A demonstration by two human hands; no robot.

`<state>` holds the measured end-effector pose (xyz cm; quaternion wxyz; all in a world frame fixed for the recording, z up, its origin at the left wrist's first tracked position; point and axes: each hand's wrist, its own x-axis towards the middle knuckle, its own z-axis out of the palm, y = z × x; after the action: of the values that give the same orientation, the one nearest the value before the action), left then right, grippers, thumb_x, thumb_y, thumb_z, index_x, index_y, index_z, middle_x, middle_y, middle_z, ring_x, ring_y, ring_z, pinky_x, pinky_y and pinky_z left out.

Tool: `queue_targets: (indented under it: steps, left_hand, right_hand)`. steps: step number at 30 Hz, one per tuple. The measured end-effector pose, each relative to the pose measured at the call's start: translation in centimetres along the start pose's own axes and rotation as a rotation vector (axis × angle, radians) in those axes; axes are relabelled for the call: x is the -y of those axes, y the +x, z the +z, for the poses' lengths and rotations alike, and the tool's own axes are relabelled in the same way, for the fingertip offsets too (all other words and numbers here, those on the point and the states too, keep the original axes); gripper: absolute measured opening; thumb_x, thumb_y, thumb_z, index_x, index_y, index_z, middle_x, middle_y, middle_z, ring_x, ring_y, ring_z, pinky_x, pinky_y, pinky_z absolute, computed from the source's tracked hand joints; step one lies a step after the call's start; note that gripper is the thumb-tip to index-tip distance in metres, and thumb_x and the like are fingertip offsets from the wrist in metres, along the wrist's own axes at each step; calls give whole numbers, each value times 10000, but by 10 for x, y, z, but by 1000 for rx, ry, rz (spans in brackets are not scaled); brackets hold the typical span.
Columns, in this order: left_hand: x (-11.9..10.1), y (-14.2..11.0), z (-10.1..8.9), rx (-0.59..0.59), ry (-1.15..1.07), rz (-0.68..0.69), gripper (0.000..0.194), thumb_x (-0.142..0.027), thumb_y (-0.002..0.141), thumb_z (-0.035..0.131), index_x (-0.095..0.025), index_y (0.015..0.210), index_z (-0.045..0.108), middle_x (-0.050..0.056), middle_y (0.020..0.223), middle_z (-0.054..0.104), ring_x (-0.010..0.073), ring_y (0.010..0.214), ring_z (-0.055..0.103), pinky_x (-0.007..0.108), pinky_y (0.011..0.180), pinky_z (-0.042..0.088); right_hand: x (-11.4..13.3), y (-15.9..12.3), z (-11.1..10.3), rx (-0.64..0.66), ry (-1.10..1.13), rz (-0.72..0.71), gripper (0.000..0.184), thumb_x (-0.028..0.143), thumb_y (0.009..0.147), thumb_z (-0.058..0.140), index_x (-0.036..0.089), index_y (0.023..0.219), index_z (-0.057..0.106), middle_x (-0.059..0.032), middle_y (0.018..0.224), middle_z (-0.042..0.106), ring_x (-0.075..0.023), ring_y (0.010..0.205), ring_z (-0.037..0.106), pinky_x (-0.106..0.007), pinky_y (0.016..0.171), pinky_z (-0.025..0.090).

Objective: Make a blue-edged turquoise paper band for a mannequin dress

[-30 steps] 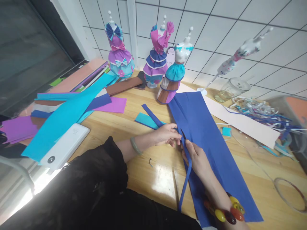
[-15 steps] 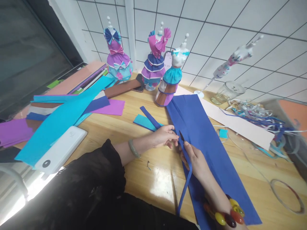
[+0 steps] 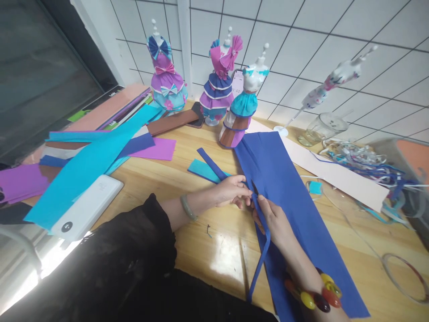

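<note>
My left hand (image 3: 231, 192) is closed, its thumb and finger pinching one end of a narrow blue strip (image 3: 259, 264). My right hand (image 3: 271, 218) grips a dark, pointed tool (image 3: 254, 187), whose tip shows beyond the thumb; its kind is hidden. The same strip runs along the right fingers and hangs down toward my lap. Under the right hand lies a long sheet of blue material (image 3: 301, 214). Beyond my left hand, another blue strip (image 3: 211, 164) crosses a small turquoise piece (image 3: 203, 171).
Three small dress forms (image 3: 170, 89) in colourful outfits stand along the wall, and a bare white one (image 3: 335, 82) leans at right. Coloured sheets (image 3: 90, 179) and a white power bank (image 3: 87, 208) lie left. A glass jar (image 3: 323, 129) and a heap of scraps (image 3: 355, 156) are right.
The camera view has shifted slightly. Both hands stay close together in nearly the same position, still holding the strip and the tool.
</note>
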<state>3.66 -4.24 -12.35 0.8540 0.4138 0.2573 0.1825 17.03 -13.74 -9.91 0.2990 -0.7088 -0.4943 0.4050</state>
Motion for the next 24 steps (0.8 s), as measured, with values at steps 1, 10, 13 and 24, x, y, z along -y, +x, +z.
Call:
queue_targets:
  steps: [1,10,13,24]
  left_hand:
    - [0,0,0,-3,0,-4,253,-148,727,611,-190,793,370,-52,614,550,97,499,581,189,407,453]
    - [1,0,-1,13,22,-7,210,-172,743,613,-179,802,411,-35,615,565,91,503,583,187,439,459]
    - [0,0,-1,21,23,-8,225,-163,731,617,-180,812,408,-40,617,562,95,504,583,192,434,461]
    - [2,1,-2,14,48,-5,344,-211,695,669,-192,854,364,-41,632,558,103,531,590,191,439,452]
  right_hand:
    - [0,0,0,6,-4,10,510,636,843,341,202,637,514,21,428,464,-128,382,408,-267,419,338]
    - [2,1,1,-30,-43,-5,505,639,827,353,200,634,514,-5,481,505,-142,436,448,-268,445,350]
    - [0,-2,0,16,2,26,493,643,835,338,203,689,508,23,460,467,-123,387,393,-259,411,321]
    - [-1,-57,-44,124,-21,211,544,687,799,355,242,529,513,-55,468,549,-200,470,513,-339,517,422]
